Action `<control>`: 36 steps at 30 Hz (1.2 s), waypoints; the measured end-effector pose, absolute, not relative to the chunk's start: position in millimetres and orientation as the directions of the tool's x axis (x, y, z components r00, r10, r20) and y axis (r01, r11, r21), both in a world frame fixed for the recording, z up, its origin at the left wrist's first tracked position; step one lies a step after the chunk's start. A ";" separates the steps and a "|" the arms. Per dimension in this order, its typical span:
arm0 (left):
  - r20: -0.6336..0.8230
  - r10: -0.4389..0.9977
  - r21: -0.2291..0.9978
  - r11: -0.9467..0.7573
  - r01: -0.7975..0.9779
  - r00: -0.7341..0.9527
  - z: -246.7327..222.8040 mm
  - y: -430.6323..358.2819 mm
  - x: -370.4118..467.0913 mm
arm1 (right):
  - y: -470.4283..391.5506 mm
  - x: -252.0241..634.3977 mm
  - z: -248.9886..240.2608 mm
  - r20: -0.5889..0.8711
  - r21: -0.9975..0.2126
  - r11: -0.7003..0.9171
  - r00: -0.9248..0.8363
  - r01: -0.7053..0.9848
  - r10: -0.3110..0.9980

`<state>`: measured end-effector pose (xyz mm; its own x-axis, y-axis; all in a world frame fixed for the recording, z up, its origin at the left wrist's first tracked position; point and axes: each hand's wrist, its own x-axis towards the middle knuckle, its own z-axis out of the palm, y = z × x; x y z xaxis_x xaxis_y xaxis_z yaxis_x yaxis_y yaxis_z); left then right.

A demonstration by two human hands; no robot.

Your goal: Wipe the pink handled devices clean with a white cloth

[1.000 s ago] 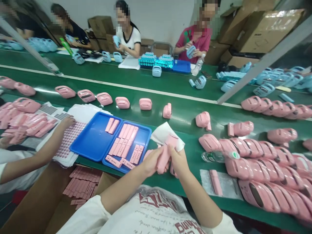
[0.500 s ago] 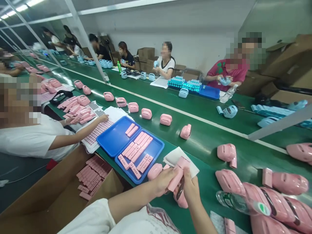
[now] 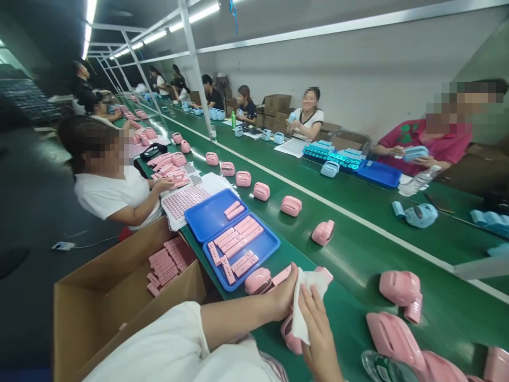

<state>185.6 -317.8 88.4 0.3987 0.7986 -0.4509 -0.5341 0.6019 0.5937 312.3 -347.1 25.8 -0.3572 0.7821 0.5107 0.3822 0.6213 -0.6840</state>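
My left hand (image 3: 283, 297) is closed at the near table edge on a pink plastic bar, mostly hidden by a white cloth (image 3: 299, 313). One pink end of the bar (image 3: 326, 274) shows past the cloth. My right hand (image 3: 316, 323) presses the cloth against the bar with its fingers laid along it. Below the cloth, partly covered, is a rounded pink housing (image 3: 289, 334). Another pink housing with a dark strip (image 3: 257, 280) sits left of my hands, close to a blue tray (image 3: 274, 245) of pink bars.
Pink housings (image 3: 291, 206) stand in a row along the green table (image 3: 350, 265). An open cardboard box (image 3: 75, 302) with pink bars is at left. A clear bottle (image 3: 384, 366) lies among housings at lower right. Co-workers sit at left and across, some holding blue parts.
The white cloth, earlier behind the pink bar, is now wrapped over it under my right hand. The view has swung left. The co-worker at left has drawn an arm back from the printed sheets.
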 end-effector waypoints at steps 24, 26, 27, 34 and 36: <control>-0.450 0.753 0.695 0.633 -0.342 0.480 123.4 -338.7 176.2 | -335.6 293.4 110.9 -0.215 -0.878 -0.136 0.124 -0.459 0.969; -0.474 0.747 0.671 0.650 -0.357 0.467 125.7 -335.5 179.1 | -339.6 290.3 111.1 -0.219 -0.907 -0.158 0.117 -0.390 0.969; -0.492 0.748 0.659 0.655 -0.370 0.446 127.3 -333.7 180.2 | -342.0 289.7 110.7 -0.210 -0.929 -0.163 0.112 -0.333 0.971; -0.375 0.636 0.511 0.749 -0.422 0.675 129.4 -327.3 176.8 | -337.7 311.6 107.2 -0.283 -0.896 -0.108 0.367 -0.431 0.886; -0.318 0.642 0.527 0.731 -0.433 0.698 128.0 -326.3 175.1 | -330.6 322.0 107.6 -0.302 -0.852 0.000 0.491 -0.524 0.818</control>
